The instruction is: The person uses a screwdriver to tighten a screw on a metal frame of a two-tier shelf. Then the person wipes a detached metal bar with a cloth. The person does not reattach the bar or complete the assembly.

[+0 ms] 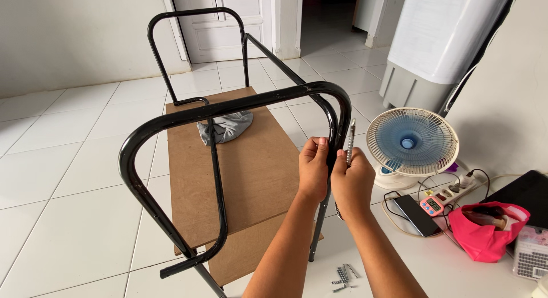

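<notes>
A black metal tube frame [188,118] stands over a brown board [251,166] on the white tiled floor. My left hand [313,168] grips the frame's right upright leg just below its bend. My right hand [353,181] is pressed against the same leg from the right and holds a long silver screw [350,139] pointing upward beside the tube. A grey cloth [226,127] lies on the board behind the front bar.
Several loose screws [343,275] lie on the floor near my arms. To the right sit a small blue fan [412,144], a power strip [456,189], a pink timer [432,205], a dark phone [416,214], a pink pouch [486,232] and a laptop [528,192]. A white appliance [439,41] stands behind.
</notes>
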